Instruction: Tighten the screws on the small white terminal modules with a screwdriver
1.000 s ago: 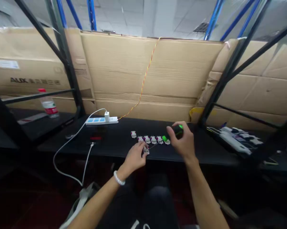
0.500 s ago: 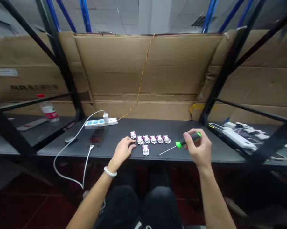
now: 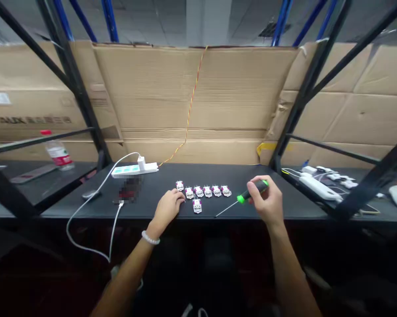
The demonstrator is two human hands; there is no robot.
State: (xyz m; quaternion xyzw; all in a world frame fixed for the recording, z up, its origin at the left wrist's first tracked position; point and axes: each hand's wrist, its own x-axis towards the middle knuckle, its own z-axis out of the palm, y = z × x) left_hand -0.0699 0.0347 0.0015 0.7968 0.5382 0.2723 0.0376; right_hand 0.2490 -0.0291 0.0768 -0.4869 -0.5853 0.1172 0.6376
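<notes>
My right hand (image 3: 267,200) is wrapped round the black and green handle of a screwdriver (image 3: 241,198). Its thin metal shaft slants down to the left, the tip close above or on the dark tabletop near the front edge. My left hand (image 3: 168,207), with a pale beaded bracelet on the wrist, rests low on the table with its fingers bent and pressed together; whatever they pinch is hidden. Just right of those fingers lies a row of small white and magenta parts (image 3: 207,191). One similar part (image 3: 179,185) sits behind my left fingertips, another (image 3: 197,205) in front of the row.
A white power strip (image 3: 135,169) with a plugged-in charger and white cable (image 3: 69,226) lies at the back left. Cardboard (image 3: 152,92) walls the rear. Dark metal posts (image 3: 292,112) stand on both sides. A bottle (image 3: 60,154) is far left; more power strips (image 3: 319,187) lie right.
The whole scene has shifted slightly left in view. My left fingers have drawn closer together beside the parts. My right hand keeps the screwdriver in much the same pose.
</notes>
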